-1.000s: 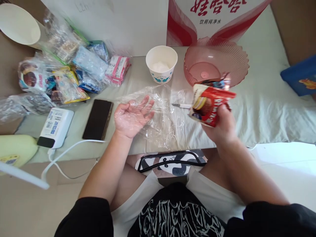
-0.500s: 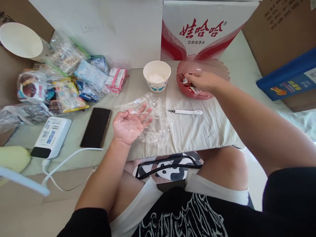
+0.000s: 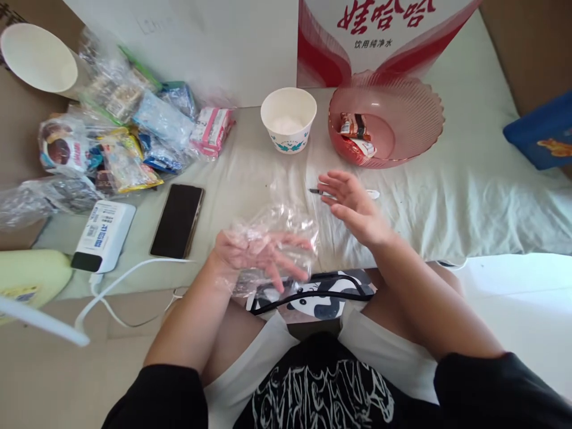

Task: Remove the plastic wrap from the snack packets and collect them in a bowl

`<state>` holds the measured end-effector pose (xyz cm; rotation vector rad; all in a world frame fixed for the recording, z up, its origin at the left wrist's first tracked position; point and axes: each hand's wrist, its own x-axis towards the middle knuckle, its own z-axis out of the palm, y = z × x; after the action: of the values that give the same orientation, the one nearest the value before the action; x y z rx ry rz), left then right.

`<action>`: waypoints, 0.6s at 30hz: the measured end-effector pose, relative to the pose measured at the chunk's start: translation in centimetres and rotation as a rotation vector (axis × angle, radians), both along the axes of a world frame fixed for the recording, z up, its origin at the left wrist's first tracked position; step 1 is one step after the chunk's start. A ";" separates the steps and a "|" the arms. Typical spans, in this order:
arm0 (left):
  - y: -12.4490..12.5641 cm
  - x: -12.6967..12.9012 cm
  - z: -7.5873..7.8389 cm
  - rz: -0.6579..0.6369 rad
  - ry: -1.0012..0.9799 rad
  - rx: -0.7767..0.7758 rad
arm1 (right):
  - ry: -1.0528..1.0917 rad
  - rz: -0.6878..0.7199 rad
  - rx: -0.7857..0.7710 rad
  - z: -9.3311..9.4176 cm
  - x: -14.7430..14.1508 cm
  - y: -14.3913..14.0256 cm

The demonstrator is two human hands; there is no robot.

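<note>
**Left hand in clear plastic; right hand free**

The left hand point(image 3: 259, 253) has its fingers spread inside a clear plastic glove point(image 3: 272, 241) at the table's near edge. The right hand point(image 3: 353, 205) hovers open, holding nothing, over a white pen point(image 3: 373, 194) it partly hides. Beyond, the pink bowl point(image 3: 402, 119) contains red snack packets point(image 3: 355, 134), count unclear. The paper cup point(image 3: 288, 119) holds something white, possibly tissue. Bagged snacks point(image 3: 120, 137) lie far left.

The white-and-red carton point(image 3: 379, 36) reads 娃哈哈 (below it, 饮用纯净水).
</note>
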<state>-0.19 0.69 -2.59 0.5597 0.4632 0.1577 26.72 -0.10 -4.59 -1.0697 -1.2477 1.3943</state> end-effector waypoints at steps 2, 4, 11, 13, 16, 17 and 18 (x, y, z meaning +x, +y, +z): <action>-0.3 0.2 -0.7 -0.070 -0.012 0.037 | 0.100 0.134 -0.085 -0.2 -0.4 0.2; -0.4 0.2 -1.5 -0.114 -0.055 0.065 | 0.180 0.329 -0.185 -0.2 -1.1 0.1; 1.1 -2.6 -2.5 0.399 0.212 -0.034 | 0.304 0.215 -0.316 0.7 -1.3 -0.8; 1.7 -2.9 -1.7 0.619 0.251 -0.017 | 0.293 0.047 -0.307 1.1 -0.4 -0.9; 2.5 -2.3 -0.1 0.803 0.227 0.035 | 0.302 -0.049 -0.321 1.4 0.6 -1.1; 2.7 -1.9 0.3 0.830 0.235 0.045 | 0.304 -0.035 -0.325 1.5 0.7 -1.2; 2.8 -1.6 0.5 0.839 0.245 0.049 | 0.299 -0.013 -0.323 1.4 0.6 -1.3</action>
<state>-1.75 3.47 -2.07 0.4043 0.9179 0.9104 27.32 -1.45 -3.18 -1.0319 -0.8168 1.7127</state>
